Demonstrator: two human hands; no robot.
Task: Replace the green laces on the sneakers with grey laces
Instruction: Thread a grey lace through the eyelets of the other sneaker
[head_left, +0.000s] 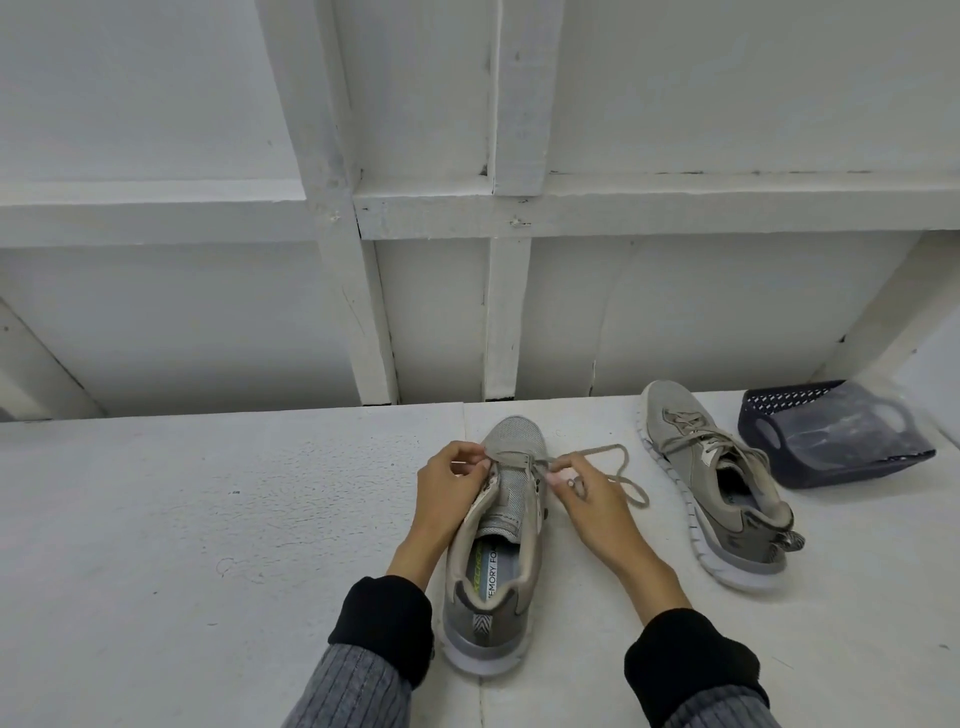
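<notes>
Fingers of both hands, left hand (453, 480) and right hand (582, 486), pinching lace (613, 470) at sneaker (506, 514); risk: missed eyelet from slack.

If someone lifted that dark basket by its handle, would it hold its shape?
Probably: the dark basket looks like rigid perforated plastic. It seems light, holding only a clear plastic bag, so a push would likely slide it across the white surface.

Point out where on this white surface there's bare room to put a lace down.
The widest bare patch of the white surface lies left of the left hand and the near sneaker. A narrower strip runs between that sneaker and the second sneaker. The far right is crowded: second sneaker beside the dark basket.
</notes>
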